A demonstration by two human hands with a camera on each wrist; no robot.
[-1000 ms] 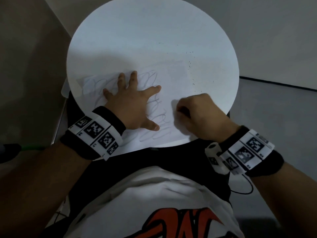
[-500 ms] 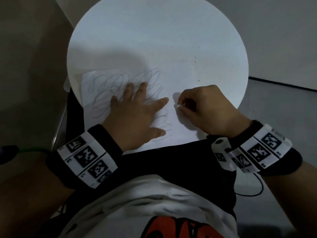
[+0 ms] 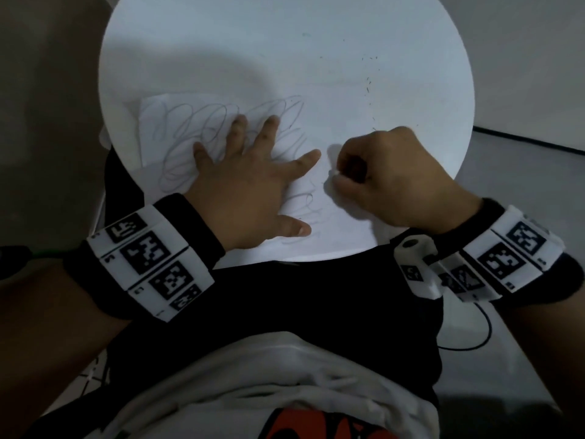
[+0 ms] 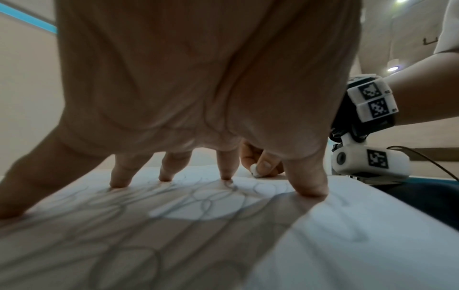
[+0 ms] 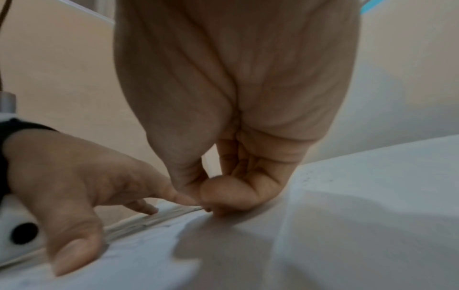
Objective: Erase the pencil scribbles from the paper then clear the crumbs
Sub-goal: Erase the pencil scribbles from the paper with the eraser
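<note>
From the head view I see my left hand (image 3: 243, 198) spread flat on the paper (image 3: 335, 223), its fingers (image 3: 269, 128) straight and splayed, palm pressing the sheet onto the round white worktop (image 3: 221, 42). The paper lies on the near part of the worktop, its long axis running left to right across my view, with its left end reaching past the worktop's left rim. Loops of pencil scribbles (image 3: 196, 128) cover the left and middle of the sheet, passing under my left hand; the sheet's right part looks mostly bare.

My right hand (image 3: 392, 182) sits just beside the left index tip, its fingers curled, thumb and forefinger pinching a small white eraser (image 3: 334, 174). In the left wrist view the eraser (image 4: 254, 169) pokes out below the thumbnail and points down onto the paper, touching it or very nearly so. I cannot tell its long axis, since only the tip shows.

Dark crumbs (image 3: 368, 87) lie scattered in a rough line on the worktop beyond my right hand. Both wrists carry marker-printed bands (image 3: 152, 261).
</note>
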